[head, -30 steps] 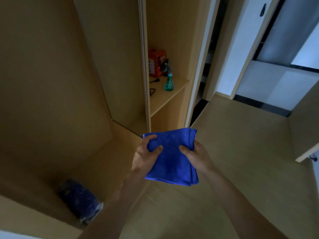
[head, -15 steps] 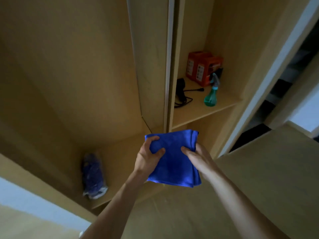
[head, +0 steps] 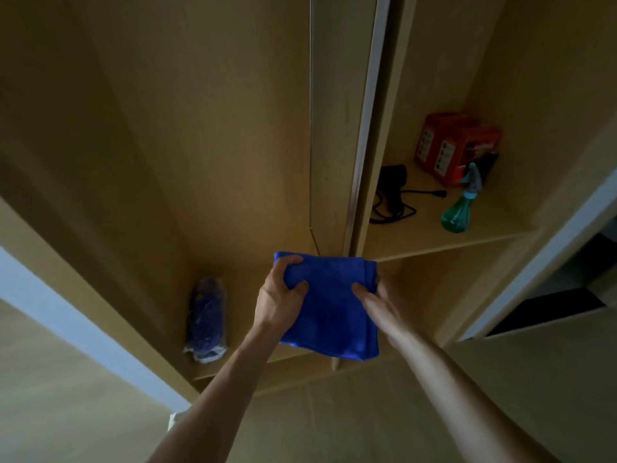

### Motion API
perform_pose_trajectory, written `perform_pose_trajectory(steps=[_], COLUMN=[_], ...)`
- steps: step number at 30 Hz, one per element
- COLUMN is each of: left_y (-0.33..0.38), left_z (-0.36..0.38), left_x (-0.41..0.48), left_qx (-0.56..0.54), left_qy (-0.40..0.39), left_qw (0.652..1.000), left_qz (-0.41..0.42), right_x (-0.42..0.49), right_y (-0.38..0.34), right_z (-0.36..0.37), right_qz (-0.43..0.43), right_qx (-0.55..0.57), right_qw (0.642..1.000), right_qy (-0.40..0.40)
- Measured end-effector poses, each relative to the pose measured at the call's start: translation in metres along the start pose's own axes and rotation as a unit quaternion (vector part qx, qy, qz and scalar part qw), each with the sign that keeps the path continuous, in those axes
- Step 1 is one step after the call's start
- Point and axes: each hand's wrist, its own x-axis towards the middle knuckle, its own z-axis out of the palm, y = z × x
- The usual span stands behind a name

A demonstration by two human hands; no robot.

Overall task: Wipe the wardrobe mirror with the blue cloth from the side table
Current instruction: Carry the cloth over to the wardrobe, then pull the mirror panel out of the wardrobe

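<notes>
Blue cloth: a folded square of bright blue microfibre cloth (head: 334, 309), held up in the air in front of the pale wooden wardrobe (head: 200, 128), just below the front edge of its open shelf (head: 434, 238); it rests on nothing.
Left hand: the left hand (head: 278, 295) grips the cloth's upper left corner, fingers curled over the top edge and thumb pressed on the near face.
Right hand: the right hand (head: 374, 300) pinches the cloth's right edge with its thumb on the near face; the other fingers sit behind the fabric.
Handling: by my judgement it is light, soft and floppy, neither fragile nor slippery; the layers hang loose along the bottom edge.
Where to hold: probably one palm flat behind the folded pad, with the loose layers gathered so they do not fall open against the glass.
Mirror: hard to pick out in the dim light; I cannot tell which of the wardrobe's tall panels is glass.
Hidden: the cloth's far face, the right fingers and the wardrobe's top are out of sight.
Side table: not in view.
</notes>
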Motion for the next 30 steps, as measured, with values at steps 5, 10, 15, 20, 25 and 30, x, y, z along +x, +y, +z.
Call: perform_pose_trajectory(steps=[5, 10, 15, 20, 25, 30], left_y=[0.013, 0.035, 0.055, 0.088, 0.111, 0.141], left_z=[-0.011, -0.031, -0.038, -0.028, -0.010, 0.010], left_x=[0.018, 0.046, 0.063, 0.074, 0.080, 0.083], left_qx=[-0.016, 0.017, 0.034, 0.051, 0.083, 0.096], left_qy=[0.017, 0.027, 0.040, 0.051, 0.087, 0.111], left_qw=[1.000, 0.999, 0.996, 0.991, 0.985, 0.984], left_qz=[0.012, 0.035, 0.066, 0.115, 0.124, 0.101], right_x=[0.019, 0.035, 0.048, 0.065, 0.081, 0.094], right_y=[-0.017, -0.046, -0.073, -0.115, -0.142, -0.155], right_z=[-0.003, -0.001, -0.008, -0.017, -0.031, -0.044], right_qz=[0.011, -0.025, -0.092, -0.177, -0.219, -0.241], right_qx=[-0.057, -0.115, -0.117, -0.137, -0.170, -0.175], right_qw=[0.998, 0.993, 0.988, 0.970, 0.949, 0.951], right_qy=[-0.025, -0.003, 0.033, 0.096, 0.152, 0.087])
